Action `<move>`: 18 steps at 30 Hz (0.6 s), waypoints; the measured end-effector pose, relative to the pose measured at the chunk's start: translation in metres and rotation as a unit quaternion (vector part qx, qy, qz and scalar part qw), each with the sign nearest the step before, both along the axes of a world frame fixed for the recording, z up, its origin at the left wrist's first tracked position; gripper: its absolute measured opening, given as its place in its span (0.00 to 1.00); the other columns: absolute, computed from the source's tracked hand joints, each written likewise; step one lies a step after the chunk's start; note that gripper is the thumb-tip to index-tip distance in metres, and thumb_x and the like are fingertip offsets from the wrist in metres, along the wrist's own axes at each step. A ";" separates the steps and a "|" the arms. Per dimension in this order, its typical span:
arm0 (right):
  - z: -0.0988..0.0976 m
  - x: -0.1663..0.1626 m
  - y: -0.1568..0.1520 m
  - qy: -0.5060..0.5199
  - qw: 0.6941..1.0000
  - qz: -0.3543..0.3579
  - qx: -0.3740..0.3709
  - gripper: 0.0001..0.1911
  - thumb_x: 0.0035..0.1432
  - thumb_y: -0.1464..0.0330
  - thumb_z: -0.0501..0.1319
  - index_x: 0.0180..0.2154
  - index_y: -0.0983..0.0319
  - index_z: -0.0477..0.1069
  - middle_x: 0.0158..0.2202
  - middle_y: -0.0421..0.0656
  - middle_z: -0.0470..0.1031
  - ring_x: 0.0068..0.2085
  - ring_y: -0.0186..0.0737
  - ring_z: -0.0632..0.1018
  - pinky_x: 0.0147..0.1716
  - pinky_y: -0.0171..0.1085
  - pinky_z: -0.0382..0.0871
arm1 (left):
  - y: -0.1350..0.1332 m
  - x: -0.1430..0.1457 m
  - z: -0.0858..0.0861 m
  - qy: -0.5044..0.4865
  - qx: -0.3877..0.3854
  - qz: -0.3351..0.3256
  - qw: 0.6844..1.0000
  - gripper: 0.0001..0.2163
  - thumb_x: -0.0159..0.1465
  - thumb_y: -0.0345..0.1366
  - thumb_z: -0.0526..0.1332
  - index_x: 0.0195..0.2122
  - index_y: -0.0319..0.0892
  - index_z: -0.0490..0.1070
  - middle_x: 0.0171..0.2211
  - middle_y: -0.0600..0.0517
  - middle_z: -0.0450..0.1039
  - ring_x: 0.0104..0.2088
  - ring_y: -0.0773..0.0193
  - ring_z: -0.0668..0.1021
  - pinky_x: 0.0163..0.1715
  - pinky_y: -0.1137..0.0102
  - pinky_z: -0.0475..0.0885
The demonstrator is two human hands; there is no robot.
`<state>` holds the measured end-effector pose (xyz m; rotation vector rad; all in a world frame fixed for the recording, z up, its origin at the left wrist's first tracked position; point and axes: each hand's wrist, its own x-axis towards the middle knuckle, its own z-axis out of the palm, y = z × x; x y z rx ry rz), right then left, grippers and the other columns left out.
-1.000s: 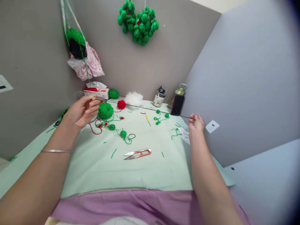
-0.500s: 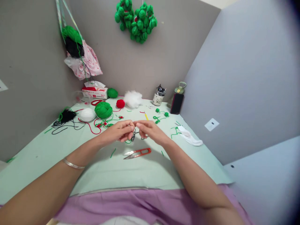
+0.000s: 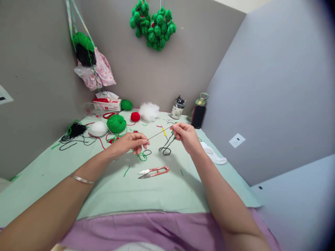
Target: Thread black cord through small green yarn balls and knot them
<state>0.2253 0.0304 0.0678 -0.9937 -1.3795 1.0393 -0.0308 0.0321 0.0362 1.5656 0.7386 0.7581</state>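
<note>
A thin strand of black yarn [image 3: 159, 132] stretches taut between my two hands above the table. My left hand [image 3: 134, 142] pinches one end between thumb and fingertips. Higher and to the right, my right hand [image 3: 186, 135] pinches the other end, and loose black loops [image 3: 166, 150] hang below it. A curl of green yarn [image 3: 142, 157] shows under my left hand; what it joins is hidden. Behind the strand lies a yellow-handled crochet hook [image 3: 164, 131]. Orange thread snips [image 3: 154, 172] lie nearer to me, their blades pointing left.
Green [image 3: 116, 123], white [image 3: 97, 128] and red yarn balls [image 3: 135, 116] sit at the back left, near a tissue box [image 3: 107, 104]. White stuffing [image 3: 149, 111], a jar [image 3: 177, 108] and a phone [image 3: 198, 116] stand along the back. Green crocheted pieces [image 3: 159, 29] hang on the wall.
My hands were together at the fingertips and have moved apart, the right one up and to the right. The black yarn is now drawn straight between them.
</note>
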 end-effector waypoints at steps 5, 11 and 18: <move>0.001 0.007 0.004 0.000 1.000 -0.030 0.006 0.14 0.50 0.59 0.67 0.29 0.64 0.75 0.20 0.36 0.65 0.19 0.25 0.60 0.17 0.30 0.49 | 0.004 -0.004 0.001 -0.049 -0.047 0.052 0.996 0.10 0.58 0.41 0.66 0.36 0.40 0.79 0.21 0.53 0.66 0.20 0.71 0.66 0.17 0.77 0.60; -0.002 0.007 0.005 -0.018 0.999 -0.032 0.019 0.14 0.51 0.59 0.67 0.28 0.64 0.74 0.20 0.36 0.65 0.19 0.25 0.59 0.18 0.31 0.49 | 0.006 -0.007 0.004 -0.117 -0.116 0.059 0.985 0.08 0.56 0.37 0.68 0.27 0.36 0.75 0.20 0.55 0.63 0.19 0.75 0.64 0.16 0.80 0.59; -0.014 -0.008 0.002 -0.155 0.983 -0.070 0.071 0.13 0.54 0.60 0.64 0.25 0.63 0.72 0.19 0.37 0.65 0.21 0.30 0.61 0.21 0.33 0.54 | 0.001 -0.006 0.016 -0.312 -0.220 0.076 0.921 0.02 0.60 0.28 0.65 0.32 0.36 0.72 0.25 0.55 0.66 0.19 0.79 0.66 0.15 0.86 0.63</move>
